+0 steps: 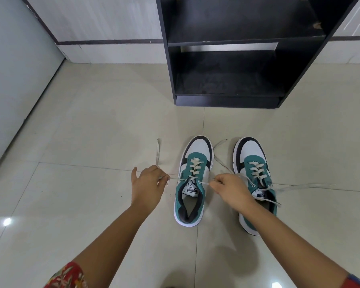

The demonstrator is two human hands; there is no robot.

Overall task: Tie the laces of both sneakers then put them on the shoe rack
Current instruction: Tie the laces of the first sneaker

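Observation:
Two teal, white and black sneakers stand side by side on the tiled floor, toes pointing at the rack. The left sneaker (pixel 192 179) has its beige laces pulled out sideways. My left hand (pixel 148 188) pinches the left lace end to the shoe's left. My right hand (pixel 230 190) pinches the right lace end between the two shoes. The right sneaker (pixel 255 175) lies untied, its loose laces (pixel 303 186) trailing right across the floor; my right forearm hides its heel. The black shoe rack (pixel 233 59) stands straight ahead with bare shelves.
A pale wall or door panel (pixel 13 80) runs along the left side. White tiled wall with a dark stripe (pixel 104 41) stands behind the rack. Beige floor tiles (pixel 92 121) surround the shoes.

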